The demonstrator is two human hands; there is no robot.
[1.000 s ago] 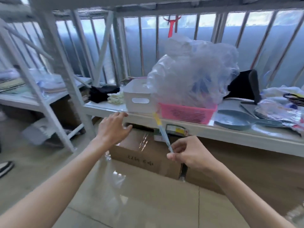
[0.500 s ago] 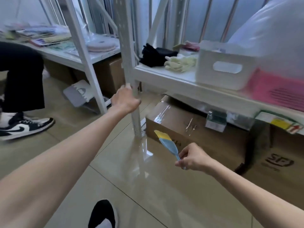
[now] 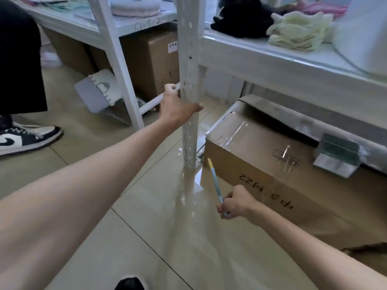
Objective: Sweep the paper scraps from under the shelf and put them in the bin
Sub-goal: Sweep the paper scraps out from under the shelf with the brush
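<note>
My left hand (image 3: 178, 107) grips the white upright post (image 3: 189, 59) of the shelf (image 3: 272, 65), with the thumb across the front and the fingers curled round behind. My right hand (image 3: 236, 203) pinches the blue handle of a small brush (image 3: 214, 181). Its yellow tip points up and away from me, just beside the near corner of the box and close to the foot of the post. I cannot tell whether the tip touches the box.

That cardboard box (image 3: 261, 164) sits on the floor under the shelf, sealed with clear tape, so I cannot see what is in it. It hides the floor below the shelf, so I cannot tell where the paper scraps lie. A small wrapped green block (image 3: 337, 153) rests on top of it. A second cardboard box (image 3: 155, 59), also closed, stands behind the post under the neighbouring shelf. On my shelf a white container (image 3: 364, 32) stands at the right edge, its inside out of sight. Beside it lie pale yellow gloves (image 3: 299, 30) and a black cloth (image 3: 240, 19).

The near box has "22" and some handwritten characters in black marker, upside down to me. The far box carries a small white label (image 3: 172, 48), too small to read. The neighbouring shelf's edge has scrawled writing (image 3: 150, 23) that I cannot make out. A black-and-white sneaker (image 3: 27, 139) at the left shows a swoosh.
</note>
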